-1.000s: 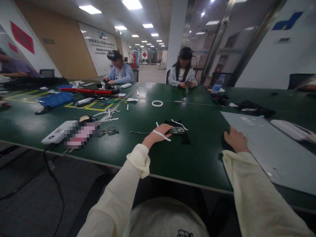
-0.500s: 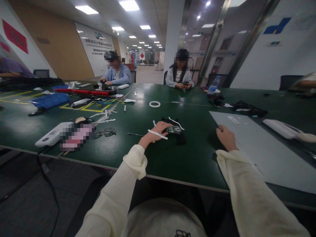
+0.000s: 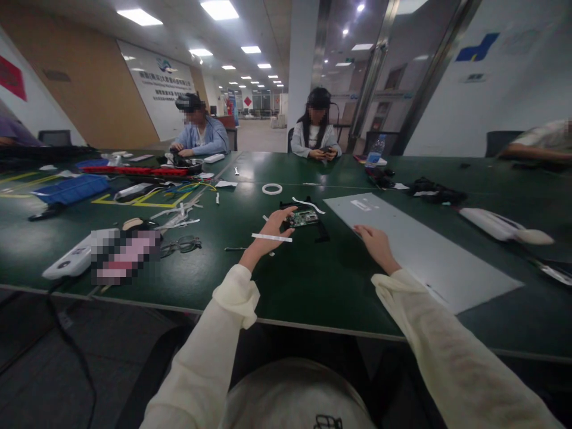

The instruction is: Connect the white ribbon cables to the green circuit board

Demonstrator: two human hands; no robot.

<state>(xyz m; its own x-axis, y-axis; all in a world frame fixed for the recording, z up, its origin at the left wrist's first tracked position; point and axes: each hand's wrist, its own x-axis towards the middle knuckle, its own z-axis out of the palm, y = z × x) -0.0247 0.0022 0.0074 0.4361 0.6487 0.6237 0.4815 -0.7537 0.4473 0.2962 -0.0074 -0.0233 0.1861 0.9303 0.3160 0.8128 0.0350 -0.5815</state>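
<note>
Left hand: thin, straight white strip across it; thumb and fingers parted about left end of green circuit board, grip can't be told. Board just right of that hand, oblong, long axis roughly left-right. Glossy dark-green surface. Right hand: fingers bent at edge of smooth, flat grey panel, hold unclear. Panel reaches right of hand, long axis slanting far-left to near-right.
</note>
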